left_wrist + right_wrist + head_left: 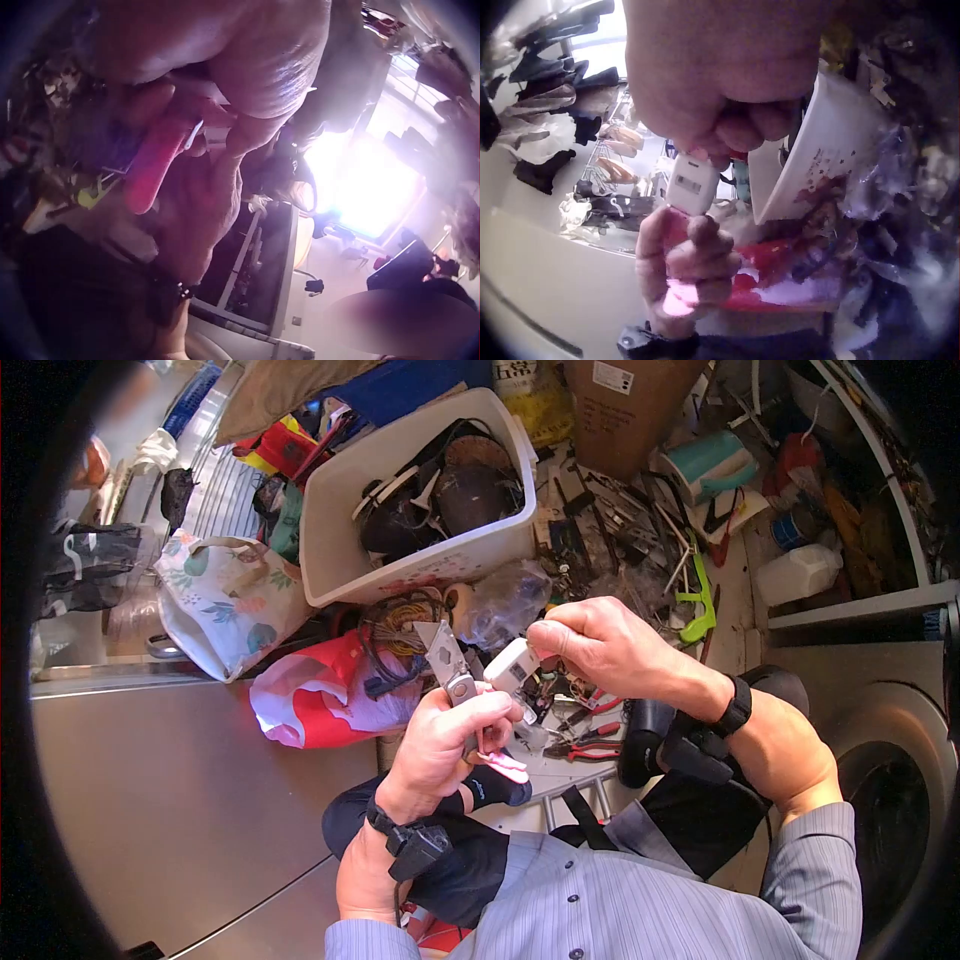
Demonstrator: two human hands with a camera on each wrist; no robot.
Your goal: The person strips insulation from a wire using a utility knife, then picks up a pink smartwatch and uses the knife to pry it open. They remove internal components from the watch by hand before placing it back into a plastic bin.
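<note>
My left hand (445, 735) holds a plier-like tool (441, 652) with a flat steel head, a pivot and red-pink handles. Its head points up and away from me in the head view, and one red handle (154, 174) shows in the left wrist view. My right hand (610, 648) pinches the far end of a small white plastic block (510, 666) with a grey window. In the right wrist view this block (693, 184) spans the gap between the two hands. Its near end is right at the left fingertips.
A white tub (318, 550) stands ahead, with a patterned bag (230, 600) and a red-white bag (330, 695) to its left. Red-handled pliers (585, 748), metal bits and a green tool (700, 615) litter the floor. A washing machine (850, 670) is at right.
</note>
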